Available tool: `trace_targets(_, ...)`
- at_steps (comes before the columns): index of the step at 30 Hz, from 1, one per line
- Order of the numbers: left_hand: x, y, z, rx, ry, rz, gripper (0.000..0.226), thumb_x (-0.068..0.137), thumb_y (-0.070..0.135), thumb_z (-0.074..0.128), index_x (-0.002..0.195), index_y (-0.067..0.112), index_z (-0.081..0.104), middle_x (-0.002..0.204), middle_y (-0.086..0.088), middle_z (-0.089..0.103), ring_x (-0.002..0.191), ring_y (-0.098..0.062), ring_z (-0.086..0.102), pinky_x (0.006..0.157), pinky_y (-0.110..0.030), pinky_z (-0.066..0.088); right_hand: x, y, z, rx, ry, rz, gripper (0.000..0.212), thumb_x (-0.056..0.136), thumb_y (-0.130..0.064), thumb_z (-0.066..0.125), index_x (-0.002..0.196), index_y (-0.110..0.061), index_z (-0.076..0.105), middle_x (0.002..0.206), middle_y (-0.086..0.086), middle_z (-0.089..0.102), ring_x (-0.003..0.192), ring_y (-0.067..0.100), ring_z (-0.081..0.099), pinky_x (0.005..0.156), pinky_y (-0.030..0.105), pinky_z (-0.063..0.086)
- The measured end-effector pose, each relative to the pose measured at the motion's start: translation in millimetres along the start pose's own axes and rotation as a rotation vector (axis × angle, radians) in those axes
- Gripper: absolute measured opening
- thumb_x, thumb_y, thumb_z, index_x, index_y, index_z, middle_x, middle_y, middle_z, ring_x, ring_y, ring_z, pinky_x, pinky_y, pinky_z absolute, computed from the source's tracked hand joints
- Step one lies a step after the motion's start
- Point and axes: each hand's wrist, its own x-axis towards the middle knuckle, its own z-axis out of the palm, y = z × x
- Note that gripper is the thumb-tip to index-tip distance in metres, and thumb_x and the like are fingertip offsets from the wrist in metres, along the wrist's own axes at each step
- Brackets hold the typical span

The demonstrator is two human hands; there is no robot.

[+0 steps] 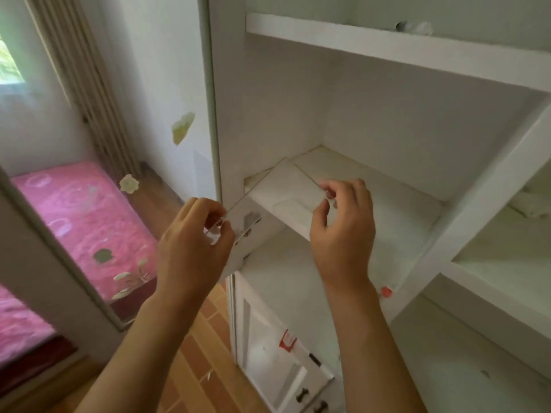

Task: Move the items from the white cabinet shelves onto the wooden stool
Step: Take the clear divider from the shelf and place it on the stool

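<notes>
both hands pinched shut on a clear glass pane [277, 189]: left hand [193, 234] at near corner, right hand [343, 222] at far edge, keeping it level above the middle shelf [396, 216]. stool unseen.

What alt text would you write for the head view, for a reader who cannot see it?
Two bare hands, the left hand and the right hand, pinch opposite edges of a clear rectangular glass pane held over a shelf of the white cabinet. A pink patterned mattress lies at left above a wooden floor.
</notes>
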Motion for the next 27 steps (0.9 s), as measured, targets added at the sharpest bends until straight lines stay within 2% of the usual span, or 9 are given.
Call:
trace_targets(3, -22.2, -3.5, -21.1, 0.023, 0.01, -0.047, 0.015, 0.091, 0.014, 0.071, 0.1, 0.017, 0.059, 0.095, 0.006, 0.06, 0.078, -0.016, 0.064, 0.064, -0.041, 0.058, -11.7, -22.2, -5.3, 0.038, -0.031, -0.016, 0.021, 0.095, 0.004, 0.061, 0.111, -0.007, 0.069, 0.109, 0.006, 0.064, 0.096, 0.014, 0.059, 0.08, 0.004, 0.04)
trace_targets(7, -46.3, -2.1, -59.9, 0.043, 0.036, -0.061, 0.02, 0.089, 0.009, 0.074, 0.098, 0.018, 0.059, 0.093, 0.007, 0.059, 0.079, -0.01, 0.059, 0.064, -0.026, 0.052, -28.3, -56.0, -16.4, 0.054, -0.081, -0.037, 0.021, 0.095, 0.004, 0.061, 0.111, -0.008, 0.068, 0.109, 0.005, 0.063, 0.097, 0.017, 0.06, 0.078, 0.01, 0.043)
trace_targets(9, -58.9, -0.9, -83.9, 0.062, 0.056, -0.057, 0.021, 0.088, 0.008, 0.074, 0.097, 0.019, 0.059, 0.092, 0.008, 0.059, 0.078, -0.008, 0.057, 0.064, -0.019, 0.047, -39.1, -77.2, -24.8, 0.077, -0.09, -0.039, 0.021, 0.095, 0.005, 0.063, 0.111, -0.008, 0.068, 0.108, 0.005, 0.062, 0.097, 0.017, 0.061, 0.078, 0.009, 0.044)
trace_targets(12, -86.0, -3.9, -124.4, 0.07, 0.105, -0.045, 0.021, 0.086, 0.006, 0.075, 0.095, 0.018, 0.059, 0.091, 0.006, 0.059, 0.075, -0.013, 0.057, 0.062, -0.03, 0.049, -60.7, -114.4, -40.9, 0.123, -0.082, -0.041, 0.021, 0.093, 0.004, 0.064, 0.109, -0.009, 0.068, 0.107, 0.004, 0.062, 0.096, 0.015, 0.06, 0.079, 0.004, 0.043)
trace_targets(14, -109.1, -7.1, -155.5, 0.057, 0.117, -0.049, 0.021, 0.087, 0.006, 0.074, 0.095, 0.017, 0.059, 0.09, 0.006, 0.058, 0.076, -0.014, 0.058, 0.061, -0.035, 0.051, -79.0, -141.6, -50.2, 0.148, -0.086, -0.046, 0.022, 0.093, 0.004, 0.064, 0.109, -0.01, 0.068, 0.108, 0.003, 0.062, 0.096, 0.015, 0.06, 0.079, 0.01, 0.049)
trace_targets(17, -146.2, -16.0, -209.1, 0.071, 0.149, -0.098, 0.02, 0.088, 0.008, 0.073, 0.096, 0.019, 0.058, 0.089, 0.008, 0.058, 0.075, -0.011, 0.057, 0.06, -0.033, 0.049, -111.2, -189.2, -59.3, 0.183, -0.115, -0.078, 0.022, 0.091, 0.005, 0.066, 0.108, -0.01, 0.069, 0.104, 0.001, 0.061, 0.094, 0.017, 0.059, 0.078, 0.022, 0.052)
trace_targets(19, -172.5, -23.7, -245.9, 0.086, 0.185, -0.143, 0.014, 0.09, 0.014, 0.069, 0.096, 0.02, 0.058, 0.09, 0.009, 0.059, 0.076, -0.011, 0.056, 0.06, -0.034, 0.045, -136.1, -224.1, -64.7, 0.212, -0.158, -0.097, 0.023, 0.091, 0.005, 0.067, 0.109, -0.01, 0.069, 0.105, 0.001, 0.061, 0.094, 0.015, 0.059, 0.08, 0.021, 0.053)
trace_targets(23, -227.0, -40.8, -317.0, 0.148, 0.241, -0.21, 0.011, 0.089, 0.028, 0.059, 0.098, 0.022, 0.058, 0.092, 0.008, 0.06, 0.076, -0.021, 0.062, 0.061, -0.044, 0.051, -183.1, -290.3, -70.7, 0.268, -0.235, -0.145, 0.023, 0.093, 0.002, 0.068, 0.111, -0.012, 0.068, 0.107, 0.001, 0.062, 0.095, 0.013, 0.061, 0.081, 0.018, 0.053)
trace_targets(27, -278.7, -54.7, -388.5, 0.231, 0.318, -0.273, 0.012, 0.09, 0.028, 0.061, 0.1, 0.023, 0.059, 0.094, 0.009, 0.061, 0.072, -0.022, 0.063, 0.059, -0.043, 0.052, -225.0, -354.6, -64.3, 0.369, -0.309, -0.2, 0.024, 0.092, 0.003, 0.067, 0.111, -0.012, 0.069, 0.106, 0.0, 0.062, 0.092, 0.017, 0.063, 0.078, 0.021, 0.051)
